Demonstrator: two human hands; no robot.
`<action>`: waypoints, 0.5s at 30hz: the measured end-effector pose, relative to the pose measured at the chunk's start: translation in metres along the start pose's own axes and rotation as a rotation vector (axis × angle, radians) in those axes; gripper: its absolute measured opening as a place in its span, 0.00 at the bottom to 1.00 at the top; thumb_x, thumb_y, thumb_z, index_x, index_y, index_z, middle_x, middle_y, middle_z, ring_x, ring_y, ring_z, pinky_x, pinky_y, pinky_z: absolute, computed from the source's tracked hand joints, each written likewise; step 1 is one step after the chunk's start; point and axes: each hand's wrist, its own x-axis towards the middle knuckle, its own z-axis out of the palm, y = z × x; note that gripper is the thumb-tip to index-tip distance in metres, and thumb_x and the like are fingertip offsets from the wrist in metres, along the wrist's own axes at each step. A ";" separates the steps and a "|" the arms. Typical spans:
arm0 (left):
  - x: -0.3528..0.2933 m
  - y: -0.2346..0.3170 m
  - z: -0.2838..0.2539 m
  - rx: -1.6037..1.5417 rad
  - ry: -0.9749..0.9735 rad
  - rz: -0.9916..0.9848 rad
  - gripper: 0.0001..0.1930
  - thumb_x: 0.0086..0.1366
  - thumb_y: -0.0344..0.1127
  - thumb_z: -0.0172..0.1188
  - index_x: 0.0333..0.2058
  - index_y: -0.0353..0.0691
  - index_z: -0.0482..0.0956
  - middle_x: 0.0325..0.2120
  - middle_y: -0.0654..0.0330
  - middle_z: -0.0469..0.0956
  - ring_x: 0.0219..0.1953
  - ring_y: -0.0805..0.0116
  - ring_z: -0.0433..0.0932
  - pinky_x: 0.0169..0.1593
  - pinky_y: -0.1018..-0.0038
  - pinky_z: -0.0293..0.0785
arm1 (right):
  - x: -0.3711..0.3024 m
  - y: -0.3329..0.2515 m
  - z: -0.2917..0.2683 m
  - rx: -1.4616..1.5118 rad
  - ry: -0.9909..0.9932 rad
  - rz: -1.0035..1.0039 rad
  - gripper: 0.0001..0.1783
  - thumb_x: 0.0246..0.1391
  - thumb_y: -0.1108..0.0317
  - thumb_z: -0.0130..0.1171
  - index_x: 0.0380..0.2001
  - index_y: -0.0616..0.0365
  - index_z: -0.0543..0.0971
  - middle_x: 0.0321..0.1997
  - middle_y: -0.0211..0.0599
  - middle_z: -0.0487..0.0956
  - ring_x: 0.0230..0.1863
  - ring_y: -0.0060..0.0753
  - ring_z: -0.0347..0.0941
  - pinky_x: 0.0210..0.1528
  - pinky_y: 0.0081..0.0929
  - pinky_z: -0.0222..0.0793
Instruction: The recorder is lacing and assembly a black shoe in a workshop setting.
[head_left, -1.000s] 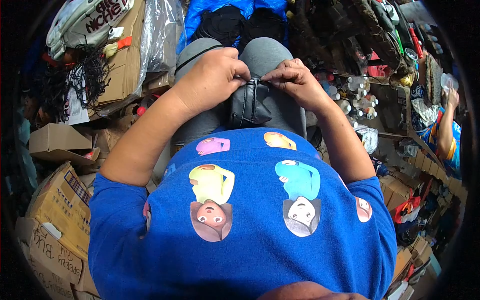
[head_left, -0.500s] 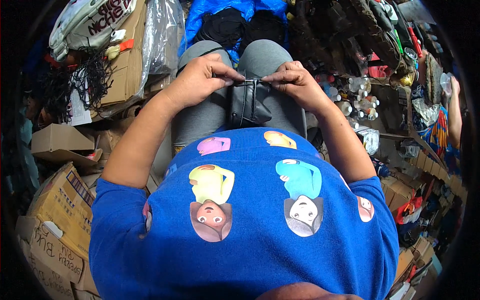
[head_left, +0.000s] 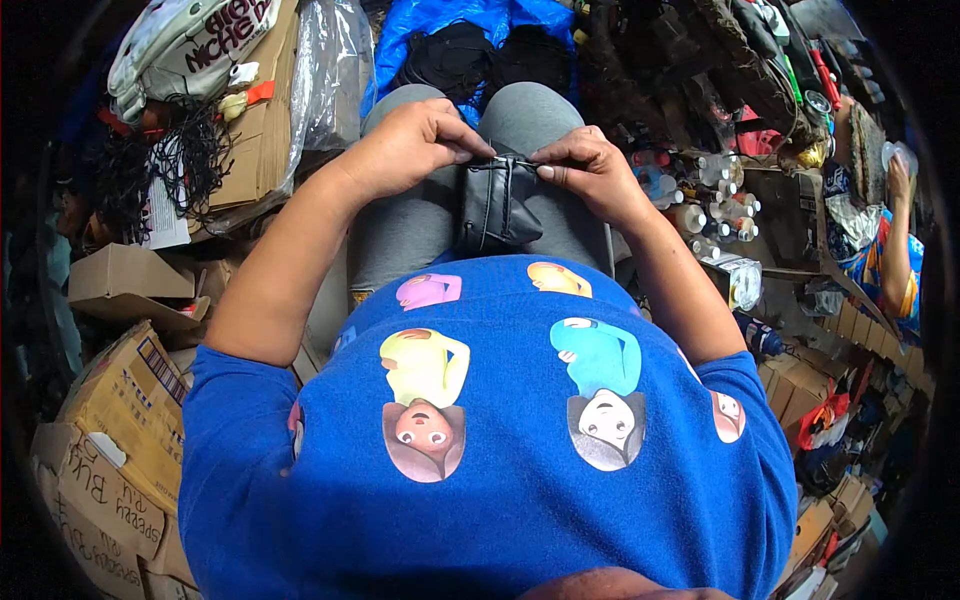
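Note:
A small black leather pouch (head_left: 497, 207) rests on my lap, on grey trousers (head_left: 420, 225). My left hand (head_left: 412, 142) pinches the pouch's top edge at its left corner. My right hand (head_left: 590, 168) pinches the same edge at the right, fingertips close to the left hand's. The pouch hangs down from that edge toward my blue printed shirt (head_left: 500, 440). What lies between my fingertips is too small to make out.
Cardboard boxes (head_left: 120, 400) are piled at my left, with a plastic-wrapped bundle (head_left: 320, 80) and a grey shoe (head_left: 185, 45) above. A blue tarp (head_left: 450, 20) with black pieces lies ahead. Bottles (head_left: 700, 200) and clutter fill the right, where another person (head_left: 890, 250) sits.
My hands have spread slightly along the pouch's top edge, and the pouch now hangs flatter and more exposed on my lap. The person at right shifted an arm.

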 end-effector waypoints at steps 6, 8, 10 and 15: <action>-0.006 -0.003 -0.001 -0.071 -0.033 -0.048 0.14 0.55 0.24 0.60 0.40 0.44 0.84 0.27 0.65 0.70 0.36 0.72 0.69 0.44 0.78 0.65 | 0.002 0.004 0.002 -0.027 -0.004 -0.064 0.10 0.45 0.71 0.66 0.34 0.52 0.84 0.31 0.25 0.81 0.39 0.24 0.67 0.49 0.25 0.60; -0.007 -0.003 -0.001 -0.080 -0.028 -0.046 0.14 0.55 0.24 0.60 0.40 0.45 0.84 0.27 0.65 0.70 0.36 0.72 0.69 0.44 0.78 0.65 | 0.002 0.004 0.002 -0.046 -0.001 -0.069 0.10 0.44 0.70 0.67 0.34 0.52 0.84 0.31 0.24 0.81 0.39 0.23 0.67 0.48 0.24 0.59; -0.006 -0.001 -0.001 -0.074 -0.027 -0.070 0.14 0.55 0.24 0.59 0.40 0.43 0.84 0.27 0.65 0.71 0.36 0.72 0.69 0.45 0.77 0.65 | 0.003 0.006 0.004 -0.037 0.005 -0.065 0.10 0.44 0.70 0.67 0.34 0.52 0.84 0.30 0.24 0.80 0.39 0.23 0.67 0.48 0.24 0.59; 0.001 -0.003 0.003 -0.157 -0.015 -0.075 0.12 0.54 0.24 0.60 0.38 0.40 0.84 0.26 0.64 0.73 0.34 0.73 0.72 0.43 0.77 0.68 | 0.004 0.004 0.008 -0.060 0.038 -0.054 0.10 0.43 0.69 0.68 0.33 0.52 0.84 0.28 0.25 0.79 0.39 0.24 0.67 0.47 0.25 0.59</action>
